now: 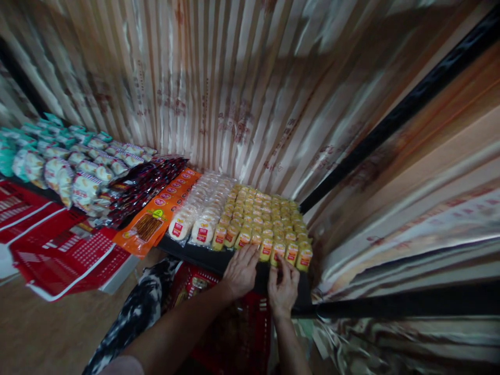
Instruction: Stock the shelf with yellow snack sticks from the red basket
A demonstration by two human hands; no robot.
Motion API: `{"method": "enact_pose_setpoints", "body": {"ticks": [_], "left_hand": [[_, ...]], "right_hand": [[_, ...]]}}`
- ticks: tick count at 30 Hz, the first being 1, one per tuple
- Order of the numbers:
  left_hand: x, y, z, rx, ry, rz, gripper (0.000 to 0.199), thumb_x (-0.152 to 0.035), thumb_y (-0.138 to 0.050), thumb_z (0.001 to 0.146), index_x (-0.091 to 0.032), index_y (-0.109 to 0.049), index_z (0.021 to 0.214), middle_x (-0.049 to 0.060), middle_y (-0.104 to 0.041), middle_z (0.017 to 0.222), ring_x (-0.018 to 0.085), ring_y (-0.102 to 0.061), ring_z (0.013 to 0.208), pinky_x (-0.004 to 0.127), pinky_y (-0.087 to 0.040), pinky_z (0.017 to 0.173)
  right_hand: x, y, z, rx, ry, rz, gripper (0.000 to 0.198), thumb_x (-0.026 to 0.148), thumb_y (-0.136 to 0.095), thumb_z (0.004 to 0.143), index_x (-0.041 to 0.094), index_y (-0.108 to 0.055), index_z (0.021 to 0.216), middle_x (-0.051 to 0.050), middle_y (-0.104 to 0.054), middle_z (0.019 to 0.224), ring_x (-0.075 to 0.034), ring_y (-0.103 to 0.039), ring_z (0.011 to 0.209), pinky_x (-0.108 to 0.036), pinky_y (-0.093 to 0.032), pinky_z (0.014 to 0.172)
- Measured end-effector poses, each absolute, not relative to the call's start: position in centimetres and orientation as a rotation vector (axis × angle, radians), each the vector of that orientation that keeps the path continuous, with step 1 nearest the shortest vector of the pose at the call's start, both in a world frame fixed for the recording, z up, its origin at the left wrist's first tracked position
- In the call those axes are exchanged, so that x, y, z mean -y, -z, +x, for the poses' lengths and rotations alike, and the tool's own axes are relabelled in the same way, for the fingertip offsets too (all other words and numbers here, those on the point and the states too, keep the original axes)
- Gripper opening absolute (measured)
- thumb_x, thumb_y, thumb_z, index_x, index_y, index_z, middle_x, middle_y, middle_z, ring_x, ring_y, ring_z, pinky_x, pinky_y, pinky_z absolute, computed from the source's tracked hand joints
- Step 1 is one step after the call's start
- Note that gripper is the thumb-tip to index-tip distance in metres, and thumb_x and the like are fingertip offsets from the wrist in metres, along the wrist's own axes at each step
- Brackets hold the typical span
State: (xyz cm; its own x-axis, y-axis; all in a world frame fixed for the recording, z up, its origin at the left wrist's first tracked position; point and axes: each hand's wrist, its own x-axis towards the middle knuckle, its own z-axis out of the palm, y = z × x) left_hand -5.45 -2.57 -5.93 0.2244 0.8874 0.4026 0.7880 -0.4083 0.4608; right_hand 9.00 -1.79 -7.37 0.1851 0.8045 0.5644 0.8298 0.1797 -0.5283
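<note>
Rows of small yellow-wrapped snack packs point(265, 249) with red and white labels stand close together on a black shelf point(195, 254). My left hand point(241, 270) reaches over the shelf's front edge, its fingers stretched out and the tips against the front row. Beside it, my right hand point(283, 286) has its fingers slightly bent and apart, fingertips touching the front packs near the row's right end. Neither hand visibly lifts a pack. Left of the yellow ones are rows of round white cakes point(202, 232) in clear wrappers.
An orange snack bag point(150, 224), dark red packets point(136, 190) and white-and-teal bags point(86, 188) continue leftward along the shelf. Red baskets point(70, 255) stand below at left, another red basket point(234, 333) under my arms. A black post point(390, 125) slants at right, before plastic-covered sheeting point(234, 78).
</note>
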Motion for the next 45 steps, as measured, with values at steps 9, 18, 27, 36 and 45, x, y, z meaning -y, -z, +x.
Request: {"method": "enact_pose_setpoints", "body": {"ticks": [9, 18, 27, 36, 45], "left_hand": [[2.6, 5.7, -5.2, -1.816, -1.036, 2.13, 0.049, -0.013, -0.041, 0.082, -0.011, -0.043, 0.131, 0.015, -0.039, 0.139, 0.028, -0.031, 0.131, 0.046, -0.03, 0.107], [2.7, 6.5, -4.7, -1.829, -0.997, 2.188, 0.052, -0.012, -0.038, 0.082, -0.013, -0.04, 0.134, 0.011, -0.037, 0.143, 0.024, -0.029, 0.134, 0.043, -0.031, 0.108], [2.4, 7.1, -4.7, -1.797, -0.972, 2.203, 0.057, -0.015, -0.039, 0.083, -0.01, -0.033, 0.139, 0.009, -0.032, 0.147, 0.022, -0.021, 0.137, 0.039, -0.023, 0.112], [2.6, 6.4, -4.9, -1.851, -0.99, 2.243, 0.06, -0.013, -0.039, 0.081, -0.008, -0.028, 0.14, 0.011, -0.024, 0.15, 0.023, -0.013, 0.139, 0.043, -0.017, 0.113], [2.5, 6.1, -4.9, -1.809, -1.043, 2.196, 0.06, -0.012, -0.039, 0.08, -0.009, -0.03, 0.139, 0.01, -0.025, 0.149, 0.024, -0.016, 0.139, 0.044, -0.021, 0.112]], "right_hand": [[1.9, 6.6, 8.6, 1.625, 0.002, -1.638, 0.046, 0.047, -0.04, 0.085, 0.018, -0.06, 0.114, -0.009, -0.051, 0.096, -0.017, -0.055, 0.075, -0.03, -0.046, 0.064], [2.1, 6.3, 8.5, 1.643, -0.022, -1.659, 0.047, 0.046, -0.038, 0.085, 0.018, -0.057, 0.118, -0.009, -0.054, 0.095, -0.019, -0.056, 0.076, -0.029, -0.044, 0.06], [1.8, 6.7, 8.9, 1.63, -0.099, -1.721, 0.055, 0.05, -0.037, 0.082, 0.015, -0.053, 0.12, -0.009, -0.055, 0.091, -0.022, -0.056, 0.079, -0.031, -0.043, 0.061], [2.0, 6.4, 8.9, 1.583, -0.139, -1.711, 0.054, 0.051, -0.038, 0.08, 0.015, -0.055, 0.116, -0.008, -0.054, 0.087, -0.021, -0.054, 0.076, -0.03, -0.042, 0.062], [1.6, 6.5, 9.1, 1.574, -0.143, -1.693, 0.053, 0.053, -0.037, 0.079, 0.014, -0.056, 0.109, -0.007, -0.055, 0.084, -0.021, -0.054, 0.075, -0.03, -0.042, 0.061]]}}
